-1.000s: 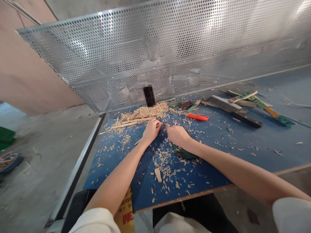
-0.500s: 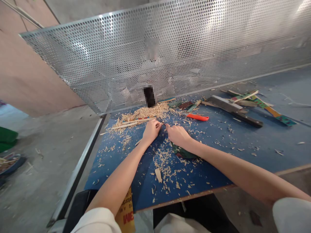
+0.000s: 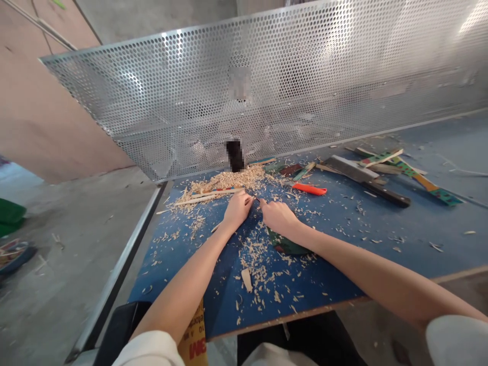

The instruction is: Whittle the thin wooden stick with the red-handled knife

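Note:
My left hand [image 3: 237,209] is closed in a pinch over the blue tabletop [image 3: 183,264]; what lies between its fingers is too small to make out. Just to the right, my right hand [image 3: 280,216] is wrapped round a thin dark blade-like tool [image 3: 256,199], whose tip points at the left fingertips. Its handle is hidden in the fist. Pale wood strips [image 3: 202,197] lie behind the left hand, beside a heap of shavings [image 3: 236,179]. Partly under the right forearm is a dark green patterned piece [image 3: 287,245].
An orange-handled knife [image 3: 310,189] and a broad-bladed cleaver [image 3: 353,170] lie to the right, with painted wood strips [image 3: 423,178] beyond. A perforated metal screen [image 3: 171,96] stands along the back, a person behind it. Loose chips [image 3: 263,264] cover the near tabletop.
Both hands keep nearly the same place and grip, the right having shifted very slightly. The view has tilted a little, so the screen appears lower.

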`<move>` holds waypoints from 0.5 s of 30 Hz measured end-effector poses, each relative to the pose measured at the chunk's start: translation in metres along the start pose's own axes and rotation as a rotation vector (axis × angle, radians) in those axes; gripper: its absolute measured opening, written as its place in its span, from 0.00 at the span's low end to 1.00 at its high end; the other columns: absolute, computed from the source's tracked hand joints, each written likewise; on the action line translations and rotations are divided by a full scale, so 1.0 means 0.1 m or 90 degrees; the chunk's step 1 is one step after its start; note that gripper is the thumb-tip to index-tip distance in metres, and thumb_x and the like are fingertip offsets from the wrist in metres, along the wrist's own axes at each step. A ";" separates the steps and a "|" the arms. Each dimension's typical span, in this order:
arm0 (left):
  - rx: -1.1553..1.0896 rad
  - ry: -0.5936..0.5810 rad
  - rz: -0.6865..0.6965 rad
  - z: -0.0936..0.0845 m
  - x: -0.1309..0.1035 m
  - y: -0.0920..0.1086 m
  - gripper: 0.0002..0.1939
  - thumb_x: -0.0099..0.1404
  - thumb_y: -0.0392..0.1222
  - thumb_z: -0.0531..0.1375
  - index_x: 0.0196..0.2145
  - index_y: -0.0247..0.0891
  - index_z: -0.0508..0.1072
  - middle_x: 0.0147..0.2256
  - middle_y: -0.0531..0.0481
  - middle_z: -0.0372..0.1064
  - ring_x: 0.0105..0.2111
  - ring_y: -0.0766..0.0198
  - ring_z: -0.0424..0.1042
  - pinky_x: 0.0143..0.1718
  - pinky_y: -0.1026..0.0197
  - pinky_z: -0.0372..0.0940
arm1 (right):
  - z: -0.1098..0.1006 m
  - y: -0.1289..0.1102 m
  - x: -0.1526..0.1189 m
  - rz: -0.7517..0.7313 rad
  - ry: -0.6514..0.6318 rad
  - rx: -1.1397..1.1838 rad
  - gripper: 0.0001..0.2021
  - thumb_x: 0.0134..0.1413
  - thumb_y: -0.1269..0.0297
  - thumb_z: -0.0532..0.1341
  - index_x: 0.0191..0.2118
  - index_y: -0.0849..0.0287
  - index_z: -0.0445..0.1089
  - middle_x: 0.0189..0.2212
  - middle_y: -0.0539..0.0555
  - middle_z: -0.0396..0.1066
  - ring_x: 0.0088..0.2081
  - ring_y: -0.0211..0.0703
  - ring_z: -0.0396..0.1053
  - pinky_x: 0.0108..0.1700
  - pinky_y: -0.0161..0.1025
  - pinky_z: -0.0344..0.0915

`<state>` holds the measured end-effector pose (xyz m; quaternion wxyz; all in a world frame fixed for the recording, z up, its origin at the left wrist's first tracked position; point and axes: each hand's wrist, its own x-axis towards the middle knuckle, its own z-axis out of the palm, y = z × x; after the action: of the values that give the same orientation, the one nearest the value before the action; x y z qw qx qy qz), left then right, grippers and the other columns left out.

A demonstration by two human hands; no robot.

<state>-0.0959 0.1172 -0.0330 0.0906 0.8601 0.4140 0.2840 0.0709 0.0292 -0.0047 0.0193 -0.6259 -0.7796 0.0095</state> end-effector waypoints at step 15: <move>-0.017 0.015 -0.006 0.00 0.01 0.00 0.15 0.72 0.41 0.58 0.27 0.38 0.72 0.30 0.49 0.65 0.34 0.60 0.66 0.37 0.58 0.59 | -0.09 0.02 0.00 -0.023 -0.009 -0.005 0.27 0.62 0.69 0.53 0.65 0.73 0.60 0.38 0.68 0.78 0.42 0.58 0.79 0.43 0.43 0.70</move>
<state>-0.0951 0.1179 -0.0321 0.0984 0.8534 0.4152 0.2995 0.0729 0.0299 0.0042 0.0116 -0.6119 -0.7908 0.0108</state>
